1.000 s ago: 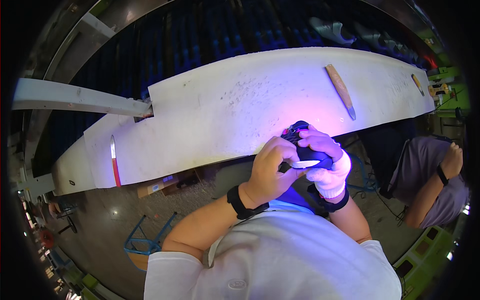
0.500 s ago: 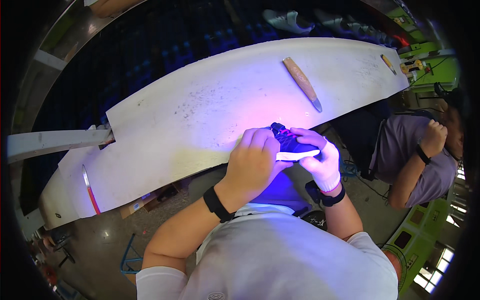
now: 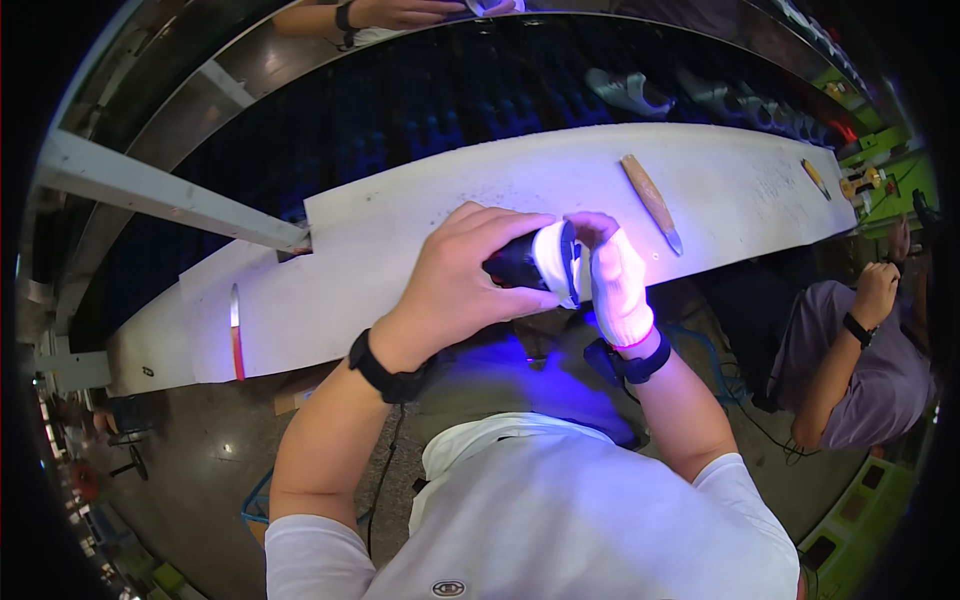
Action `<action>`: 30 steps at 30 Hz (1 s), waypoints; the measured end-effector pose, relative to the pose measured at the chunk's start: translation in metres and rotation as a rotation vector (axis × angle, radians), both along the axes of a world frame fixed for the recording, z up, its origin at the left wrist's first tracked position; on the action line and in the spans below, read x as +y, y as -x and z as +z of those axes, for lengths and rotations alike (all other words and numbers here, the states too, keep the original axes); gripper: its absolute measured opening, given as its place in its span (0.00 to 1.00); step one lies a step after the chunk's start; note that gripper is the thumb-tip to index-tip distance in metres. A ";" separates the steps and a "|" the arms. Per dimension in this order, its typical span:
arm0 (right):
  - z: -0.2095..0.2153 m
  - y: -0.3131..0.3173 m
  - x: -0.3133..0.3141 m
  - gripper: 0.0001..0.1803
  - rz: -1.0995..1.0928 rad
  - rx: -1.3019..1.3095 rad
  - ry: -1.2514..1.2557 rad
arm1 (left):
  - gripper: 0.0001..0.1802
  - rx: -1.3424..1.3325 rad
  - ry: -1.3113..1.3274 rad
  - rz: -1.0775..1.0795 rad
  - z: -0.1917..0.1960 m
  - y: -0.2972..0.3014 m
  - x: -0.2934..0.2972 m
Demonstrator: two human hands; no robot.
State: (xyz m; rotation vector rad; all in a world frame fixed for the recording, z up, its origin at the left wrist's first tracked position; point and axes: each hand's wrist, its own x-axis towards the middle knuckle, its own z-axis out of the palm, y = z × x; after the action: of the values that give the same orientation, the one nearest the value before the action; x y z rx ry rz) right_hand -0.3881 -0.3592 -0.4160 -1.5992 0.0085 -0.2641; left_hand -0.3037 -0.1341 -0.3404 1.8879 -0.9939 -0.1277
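Observation:
My left hand (image 3: 462, 278) is bare and wraps around a dark shoe (image 3: 535, 262) with a pale sole, held above the near edge of the white workbench (image 3: 420, 230). My right hand (image 3: 617, 282), in a white knitted glove, grips the shoe's other end. Violet light falls on the glove and on my lap below. Each of my wrists carries a black band. What lies under my fingers on the shoe is hidden.
A wooden-handled knife (image 3: 651, 200) lies on the bench to the right. A red-handled tool (image 3: 236, 330) lies at its left end. Pale shoes (image 3: 628, 92) sit on the dark conveyor behind. A seated person in purple (image 3: 860, 350) is at my right.
I have lifted the shoe closer and turned it, so its pale sole now faces me. The violet glow on the bench has gone. My view has shifted left and nearer.

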 end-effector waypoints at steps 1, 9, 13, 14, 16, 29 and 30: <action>0.009 -0.009 0.003 0.40 0.068 -0.102 0.042 | 0.43 0.000 -0.017 0.026 -0.006 0.004 -0.004; 0.031 -0.049 0.020 0.08 0.183 -0.159 0.120 | 0.40 0.254 -0.387 0.157 -0.005 0.000 -0.009; 0.018 -0.064 0.025 0.12 0.197 -0.022 -0.855 | 0.36 0.370 -0.393 0.216 -0.010 -0.004 -0.004; 0.021 -0.069 0.025 0.13 0.202 0.014 -0.902 | 0.34 0.364 -0.367 0.224 -0.012 -0.004 -0.004; 0.030 -0.071 0.033 0.12 0.190 0.051 -0.782 | 0.34 0.395 -0.375 0.225 -0.010 -0.006 -0.003; 0.045 -0.064 -0.010 0.23 0.242 -0.003 -0.110 | 0.39 0.096 -0.729 0.012 0.034 -0.028 -0.065; 0.042 -0.057 -0.007 0.25 0.235 -0.055 -0.145 | 0.45 -0.063 -0.741 0.004 0.032 -0.019 -0.067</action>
State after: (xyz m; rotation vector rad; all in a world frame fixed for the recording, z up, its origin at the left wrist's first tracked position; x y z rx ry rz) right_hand -0.3308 -0.3664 -0.3737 -1.4331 -0.1972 -0.1210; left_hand -0.2843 -0.2006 -0.3086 2.5712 -1.0713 -0.4916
